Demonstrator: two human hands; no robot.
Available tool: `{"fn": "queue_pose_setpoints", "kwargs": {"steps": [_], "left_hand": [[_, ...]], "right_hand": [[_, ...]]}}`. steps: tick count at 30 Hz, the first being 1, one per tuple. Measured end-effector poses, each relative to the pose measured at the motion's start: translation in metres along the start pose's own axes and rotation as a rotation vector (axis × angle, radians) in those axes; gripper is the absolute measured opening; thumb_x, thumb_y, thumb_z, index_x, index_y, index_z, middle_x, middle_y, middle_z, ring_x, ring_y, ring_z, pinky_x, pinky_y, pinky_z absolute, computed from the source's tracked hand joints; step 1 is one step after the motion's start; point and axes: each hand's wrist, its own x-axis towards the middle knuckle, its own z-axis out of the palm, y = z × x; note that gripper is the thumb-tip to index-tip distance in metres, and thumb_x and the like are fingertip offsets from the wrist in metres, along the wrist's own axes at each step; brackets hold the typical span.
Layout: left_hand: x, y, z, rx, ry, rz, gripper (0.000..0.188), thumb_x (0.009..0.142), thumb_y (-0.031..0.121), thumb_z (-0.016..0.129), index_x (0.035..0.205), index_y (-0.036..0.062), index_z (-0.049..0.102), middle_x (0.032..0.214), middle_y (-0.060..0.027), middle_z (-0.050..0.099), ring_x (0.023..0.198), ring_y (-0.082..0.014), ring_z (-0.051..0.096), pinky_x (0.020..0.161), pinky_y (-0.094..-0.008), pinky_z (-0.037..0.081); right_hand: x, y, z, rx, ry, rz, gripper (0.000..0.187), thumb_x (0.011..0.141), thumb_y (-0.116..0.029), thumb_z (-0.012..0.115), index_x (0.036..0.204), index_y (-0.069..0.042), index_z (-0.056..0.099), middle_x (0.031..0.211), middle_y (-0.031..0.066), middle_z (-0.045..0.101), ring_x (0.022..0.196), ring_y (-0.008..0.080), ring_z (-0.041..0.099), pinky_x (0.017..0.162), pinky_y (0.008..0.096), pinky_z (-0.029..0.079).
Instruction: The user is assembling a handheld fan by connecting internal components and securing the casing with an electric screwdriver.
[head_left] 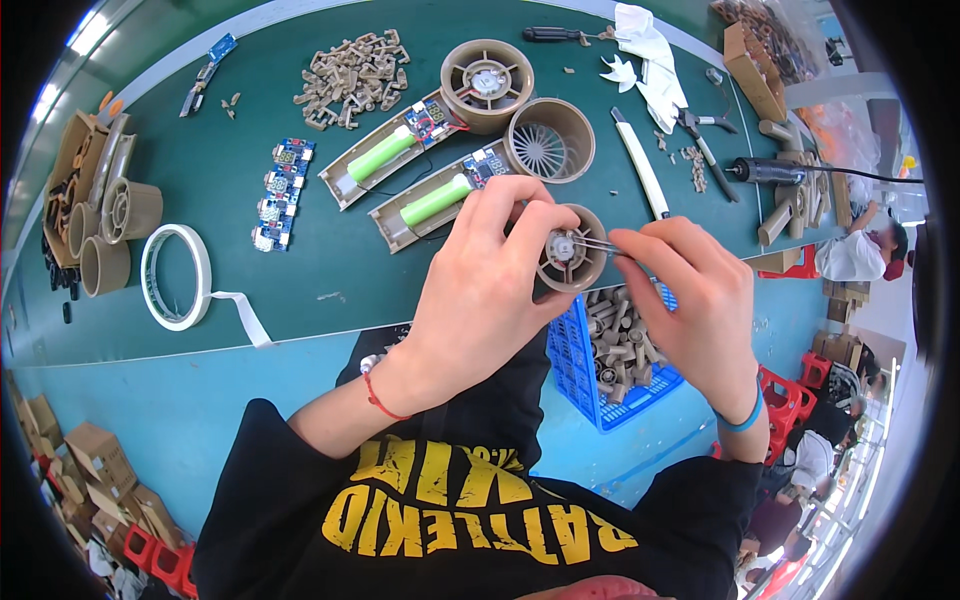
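Note:
My left hand (490, 265) is closed round a small tan fan housing (562, 275) near the table's front edge. The housing's round opening faces up, showing spokes and a small motor in its middle. In my right hand (690, 290), metal tweezers (599, 244) are pinched, their tips reaching into the housing beside the motor. Just beyond my left hand lies a tan handle half (395, 232) with a green battery (436, 201) and a circuit board (487, 163). It meets an upright tan ring (582, 130). A similar assembly (486, 82) with a spoked housing stands behind it.
Small tan parts (352, 78) are heaped at the back. A circuit board strip (284, 195) and a tape roll (150, 275) lie left. Toward the right are a white-handled blade (640, 163), pliers (708, 155) and an electric screwdriver (768, 171). A blue basket (572, 350) of tan parts stands below the edge.

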Motion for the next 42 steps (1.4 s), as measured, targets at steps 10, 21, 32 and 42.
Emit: {"fn": "queue_pose_setpoints", "kwargs": {"steps": [10,21,32,42], "left_hand": [[0.000,0.002,0.001,0.044,-0.002,0.015,0.050,0.064,0.005,0.087,0.106,0.0074,0.061,0.109,-0.0098,0.053,0.095,-0.0276,0.060,0.078,-0.0371,0.053],[0.002,0.004,0.000,0.108,-0.020,0.041,0.046,0.060,0.006,0.089,0.100,0.0075,0.067,0.106,-0.0074,0.053,0.087,-0.0218,0.061,0.074,-0.0349,0.053],[0.002,0.000,0.003,0.096,0.012,0.049,0.049,0.062,0.007,0.090,0.103,0.0080,0.064,0.106,-0.0086,0.055,0.089,-0.0250,0.062,0.072,-0.0358,0.054],[0.000,-0.001,0.004,0.080,0.018,0.042,0.051,0.062,0.006,0.089,0.106,0.0085,0.062,0.107,-0.0093,0.056,0.090,-0.0271,0.062,0.071,-0.0361,0.054]], "right_hand": [[-0.007,-0.009,0.011,-0.022,0.105,0.038,0.022,0.079,0.000,0.077,0.100,-0.005,0.073,0.087,0.0075,0.065,0.072,0.0249,0.065,0.062,0.0338,0.051],[-0.008,-0.010,0.013,0.005,0.107,0.023,0.023,0.079,0.001,0.076,0.101,-0.002,0.072,0.088,0.0087,0.063,0.070,0.0263,0.064,0.059,0.0350,0.050],[-0.008,0.002,0.016,0.282,0.077,0.136,0.020,0.079,0.006,0.076,0.098,-0.001,0.073,0.082,0.0095,0.062,0.067,0.0214,0.062,0.057,0.0290,0.046],[-0.020,0.036,0.038,0.367,0.244,0.490,0.016,0.087,0.002,0.072,0.102,0.001,0.071,0.087,0.0063,0.065,0.071,0.0124,0.059,0.063,0.0244,0.047]]}}
